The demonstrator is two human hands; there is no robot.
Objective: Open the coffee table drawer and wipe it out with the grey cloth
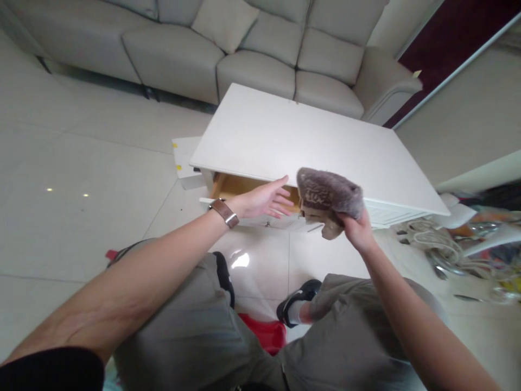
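My right hand [358,227] grips a brown-grey fuzzy cloth bundle [328,190] by its lower right side. Dark lettering shows on its face, and a beige part hangs below; its exact kind is unclear. To the left of it, my left hand [266,200] is held out with the fingers spread and nothing in them, a brown watch strap [223,212] on the wrist. Both hands are at the near edge of a white coffee table [305,133]. Behind my left hand, the table's drawer [234,186] is pulled out, showing a wooden inside; my hand hides part of it.
A grey sofa [260,76] runs behind the table. On the floor at right lies a clutter of cables [443,247] and other items. A white box-like piece [185,157] stands at the table's left end. Something red [266,332] is on the floor between my legs.
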